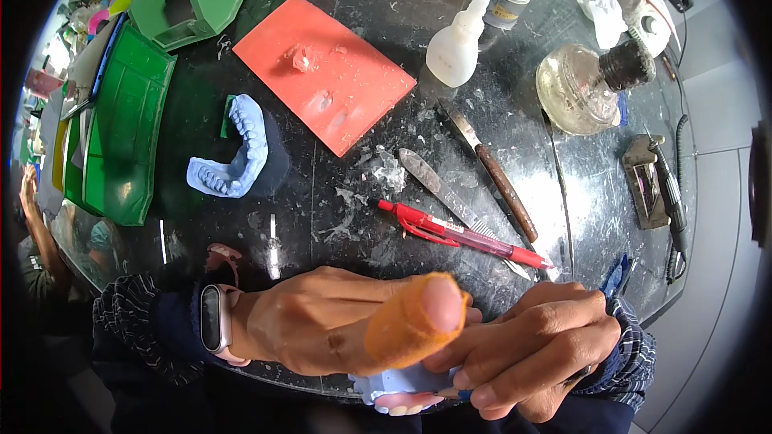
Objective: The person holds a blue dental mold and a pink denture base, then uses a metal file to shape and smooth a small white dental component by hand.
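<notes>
– Blue dental cast (398, 380), low at the near edge of the bench (322, 209), with a pink base (406, 399) and white teeth (400, 411) along its lower side. Held how?

– Clamped in the left hand (314, 317) from above, under an orange finger cot (402, 333), probably on the thumb. In the right hand (539, 345), fingers bunched together, apparently around a slim pointed tool (463, 395), close against the pink base.

– Worst likely slip?

– Probably a skid of the point along that curved surface, from too hard a push: a gouge in the pink, or a jab into the supporting fingers. Possibly also a tooth levered loose by prying.

– And a drop?

– Possible, given a loosened grip so near the edge; perhaps a chipped cast. Worth minding, too, the red pen (462, 233) and steel spatula (450, 193) just beyond the knuckles, easily swept by a careless lift.

– Anything hard to make out?

– Plenty. Left fingertips, hidden beneath; most of the cast, covered by both hands; the tool's exact kind, impossible to tell. Near the watch (213, 317), a small pinkish piece (223, 259), too murky to name. At far left, a bystander's arm (40, 229), cut off by the dark rim.
</notes>
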The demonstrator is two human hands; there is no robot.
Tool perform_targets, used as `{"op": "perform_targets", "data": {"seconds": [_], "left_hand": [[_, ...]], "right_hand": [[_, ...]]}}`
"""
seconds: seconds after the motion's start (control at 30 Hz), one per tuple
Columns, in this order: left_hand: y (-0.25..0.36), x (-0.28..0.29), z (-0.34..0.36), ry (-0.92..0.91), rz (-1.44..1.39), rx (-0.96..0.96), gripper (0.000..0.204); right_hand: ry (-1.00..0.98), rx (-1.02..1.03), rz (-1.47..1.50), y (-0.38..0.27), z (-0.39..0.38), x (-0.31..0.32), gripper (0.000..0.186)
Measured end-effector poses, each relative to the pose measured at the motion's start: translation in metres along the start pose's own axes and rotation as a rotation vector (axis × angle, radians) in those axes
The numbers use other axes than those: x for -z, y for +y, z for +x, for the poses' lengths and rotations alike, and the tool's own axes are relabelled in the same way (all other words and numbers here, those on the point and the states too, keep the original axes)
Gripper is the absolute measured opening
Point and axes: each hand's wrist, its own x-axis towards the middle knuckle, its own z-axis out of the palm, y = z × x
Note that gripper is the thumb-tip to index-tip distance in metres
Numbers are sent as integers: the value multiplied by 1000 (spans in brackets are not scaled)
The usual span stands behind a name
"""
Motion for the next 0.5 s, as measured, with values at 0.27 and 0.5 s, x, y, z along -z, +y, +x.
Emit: {"op": "perform_targets", "data": {"seconds": [0.27,0.5], "left_hand": [[4,1,4,30,-18,-5,54],[4,-1,3,45,-31,9,52]], "right_hand": [[36,-61,38,-4,0,-2,9],[13,17,-28,2,-2,-1,10]]}}
